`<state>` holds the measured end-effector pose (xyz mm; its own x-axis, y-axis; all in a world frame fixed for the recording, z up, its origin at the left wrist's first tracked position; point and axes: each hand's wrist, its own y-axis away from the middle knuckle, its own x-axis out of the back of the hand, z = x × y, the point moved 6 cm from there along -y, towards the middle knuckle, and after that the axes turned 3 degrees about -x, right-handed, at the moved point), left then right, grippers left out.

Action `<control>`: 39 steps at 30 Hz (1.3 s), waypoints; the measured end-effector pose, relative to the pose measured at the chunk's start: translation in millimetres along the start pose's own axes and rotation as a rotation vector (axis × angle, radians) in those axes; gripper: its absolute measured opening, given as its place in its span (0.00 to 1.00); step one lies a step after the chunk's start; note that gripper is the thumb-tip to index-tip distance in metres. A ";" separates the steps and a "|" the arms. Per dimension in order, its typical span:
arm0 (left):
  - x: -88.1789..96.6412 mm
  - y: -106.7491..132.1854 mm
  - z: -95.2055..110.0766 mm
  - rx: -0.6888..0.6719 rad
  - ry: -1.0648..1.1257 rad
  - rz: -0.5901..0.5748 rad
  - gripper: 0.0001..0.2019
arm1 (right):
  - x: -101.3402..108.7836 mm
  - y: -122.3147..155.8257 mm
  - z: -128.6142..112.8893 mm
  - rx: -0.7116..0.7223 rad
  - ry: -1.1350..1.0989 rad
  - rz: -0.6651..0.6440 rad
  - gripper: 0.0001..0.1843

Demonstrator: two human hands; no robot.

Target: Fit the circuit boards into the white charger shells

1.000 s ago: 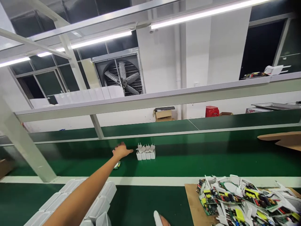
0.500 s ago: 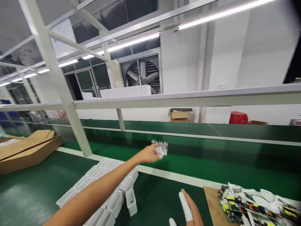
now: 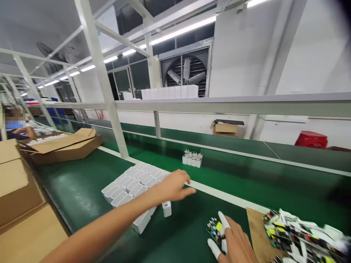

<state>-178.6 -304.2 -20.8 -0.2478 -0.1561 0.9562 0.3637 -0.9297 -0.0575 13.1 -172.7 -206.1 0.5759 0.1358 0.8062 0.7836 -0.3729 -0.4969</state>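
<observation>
My left hand (image 3: 178, 185) is open and holds nothing, its thumb apart from the fingers, above the near edge of the green belt. Beneath and left of it stand rows of white charger housings (image 3: 137, 182). One single housing (image 3: 166, 209) with a slot in its end stands just below my left wrist. Farther back on the belt sits a small group of white plug pieces (image 3: 192, 158) with prongs up. At lower right, my right hand (image 3: 236, 243), wearing white finger cots, has a small circuit board (image 3: 215, 230) with a yellow part between its fingers.
A heap of circuit boards and white parts (image 3: 304, 237) lies on brown cardboard (image 3: 256, 233) at the right. Open cartons (image 3: 68, 148) stand at the left, with a person (image 3: 16, 126) beyond. A white upright post (image 3: 105, 84) rises from the bench.
My left hand has let go of a white plug piece at the group and drawn back toward me. My right hand now shows with a circuit board. The view has turned left.
</observation>
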 end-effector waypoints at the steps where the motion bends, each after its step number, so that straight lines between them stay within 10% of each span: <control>1: 7.9 5.0 -9.8 -0.004 -0.053 -0.009 0.15 | 5.2 -2.8 -0.3 -0.005 0.017 -0.031 0.20; 7: -10.0 28.9 -30.9 -0.078 -0.190 -0.107 0.11 | 30.5 -15.2 -12.0 -0.094 -0.002 -0.045 0.19; 15: -62.3 3.1 20.2 -0.224 0.080 -0.144 0.04 | 33.6 -17.7 -13.7 -0.093 -0.037 -0.030 0.22; 23: -103.5 7.7 9.9 -0.088 0.404 -0.029 0.47 | 37.9 -18.1 -6.2 -0.113 -0.112 0.033 0.25; 30: -135.6 15.9 -7.5 -0.111 0.891 0.033 0.44 | 64.4 -24.8 -14.0 -0.128 -0.273 0.211 0.22; 39: -128.2 24.5 -0.7 0.047 0.639 -0.086 0.66 | 73.8 -22.8 -23.5 -0.084 -0.293 0.279 0.27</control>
<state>-138.6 -307.2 -145.0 -0.7583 -0.2631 0.5964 0.3539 -0.9345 0.0377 32.2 -175.8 -127.7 0.8152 0.2695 0.5127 0.5730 -0.5046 -0.6458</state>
